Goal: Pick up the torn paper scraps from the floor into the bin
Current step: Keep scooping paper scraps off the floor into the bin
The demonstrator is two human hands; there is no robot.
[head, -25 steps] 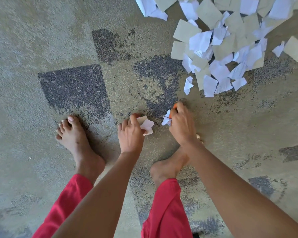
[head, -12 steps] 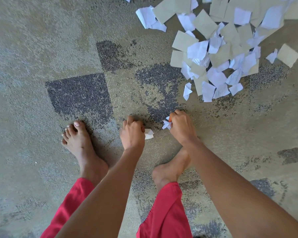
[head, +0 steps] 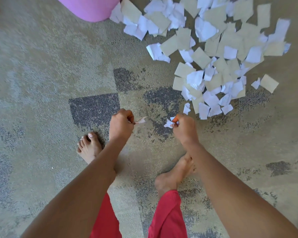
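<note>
- Mottled grey-green floor (head: pixel 41 69) with dark patches fills my view, bare feet planted at the bottom.
- At centre I see the left hand (head: pixel 121 125) closed into a fist, pinching a pale scrap (head: pixel 141 120) that sticks out toward 3 o'clock.
- Just to its right, the right hand (head: pixel 184 128) is likewise curled shut on a crumpled white scrap (head: pixel 169 123) poking out toward 9 o'clock; the two hands are apart, not touching.
- From the right hand, at about 1 o'clock, the big pile of torn scraps (head: pixel 213 62), white and tan, spreads across the floor to the frame's top edge.
- At 11 o'clock, at the top edge, a pink rounded object (head: pixel 91 9) shows; I take it for the bin, though only part is visible.
- My judgement: early days. Two small handfuls are gathered, none visibly binned, and nearly the whole pile is left.
</note>
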